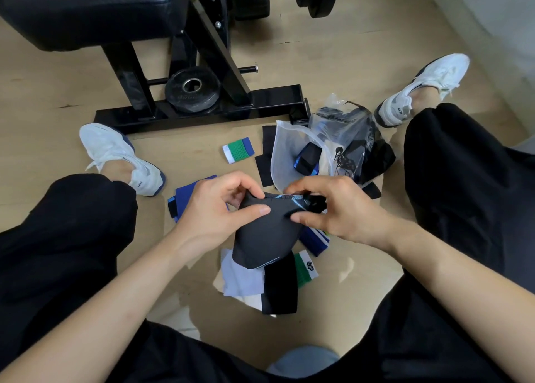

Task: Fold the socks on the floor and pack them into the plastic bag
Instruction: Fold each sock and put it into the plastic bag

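A dark grey sock with light blue trim hangs between my hands above the floor. My left hand pinches its upper left edge. On the right, my right hand pinches the trimmed cuff. Below it lie a pale blue sock, a black sock, a green and white sock and a blue striped sock. A blue sock lies under my left hand. The clear plastic bag stands open at the right with dark socks inside.
A small folded green, white and blue sock lies on the wooden floor. A black weight bench frame with a weight plate stands ahead. My legs in black trousers and white shoes flank the pile.
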